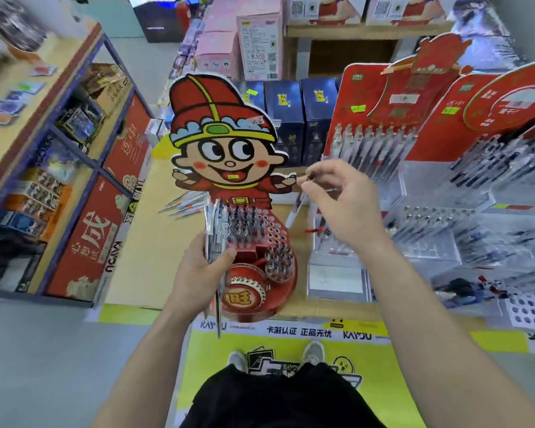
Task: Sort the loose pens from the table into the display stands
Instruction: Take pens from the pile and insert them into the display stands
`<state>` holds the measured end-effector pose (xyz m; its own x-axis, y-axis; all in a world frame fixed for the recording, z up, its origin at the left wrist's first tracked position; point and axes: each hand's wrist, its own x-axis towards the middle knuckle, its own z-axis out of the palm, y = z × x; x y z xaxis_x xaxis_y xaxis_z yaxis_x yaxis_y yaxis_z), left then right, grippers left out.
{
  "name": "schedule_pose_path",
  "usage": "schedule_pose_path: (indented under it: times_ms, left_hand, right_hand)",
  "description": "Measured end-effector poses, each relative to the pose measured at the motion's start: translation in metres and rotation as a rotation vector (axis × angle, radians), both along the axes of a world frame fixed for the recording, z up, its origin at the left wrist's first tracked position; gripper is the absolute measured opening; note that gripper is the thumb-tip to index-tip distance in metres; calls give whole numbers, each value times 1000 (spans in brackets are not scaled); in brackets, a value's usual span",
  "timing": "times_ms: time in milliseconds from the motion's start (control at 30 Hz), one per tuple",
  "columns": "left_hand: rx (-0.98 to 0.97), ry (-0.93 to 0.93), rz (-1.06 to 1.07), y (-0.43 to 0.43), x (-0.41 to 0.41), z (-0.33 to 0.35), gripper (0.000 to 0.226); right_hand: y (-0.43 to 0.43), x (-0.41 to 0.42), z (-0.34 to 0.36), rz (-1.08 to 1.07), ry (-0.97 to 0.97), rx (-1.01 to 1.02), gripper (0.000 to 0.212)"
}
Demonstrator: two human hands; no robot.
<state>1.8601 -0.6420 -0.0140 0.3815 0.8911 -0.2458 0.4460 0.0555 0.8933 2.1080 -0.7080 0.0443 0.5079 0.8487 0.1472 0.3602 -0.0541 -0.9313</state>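
Note:
A red cartoon-figure display stand point(260, 242) stands on the table with many pens in its holes and some holes empty on its right side. My left hand point(203, 270) grips a bundle of pens point(213, 230) upright in front of the stand's left side. My right hand point(343, 199) is raised to the right of the stand and pinches a single white pen point(297, 208) that hangs tip down. A few loose pens point(186, 205) lie on the table behind the stand's left edge.
Clear acrylic pen displays point(445, 217) with red backboards fill the table's right side. Dark blue boxes point(284, 118) stand behind. A shelf unit point(74, 168) with red panels stands to the left across an aisle. The table's yellow front edge point(291, 330) is close to my feet.

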Motion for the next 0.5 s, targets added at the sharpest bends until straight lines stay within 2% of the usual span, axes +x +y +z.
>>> schedule_pose_path:
  times_ms: [167,500]
  left_hand:
    - [-52,-22,-86,17,-22,3,16]
    - [-49,-31,-188,41,-45,4,9]
  right_hand:
    - [5,-32,-13,-82,-14,-5,16]
    - [16,-68,-35,-178,-112,-144,19]
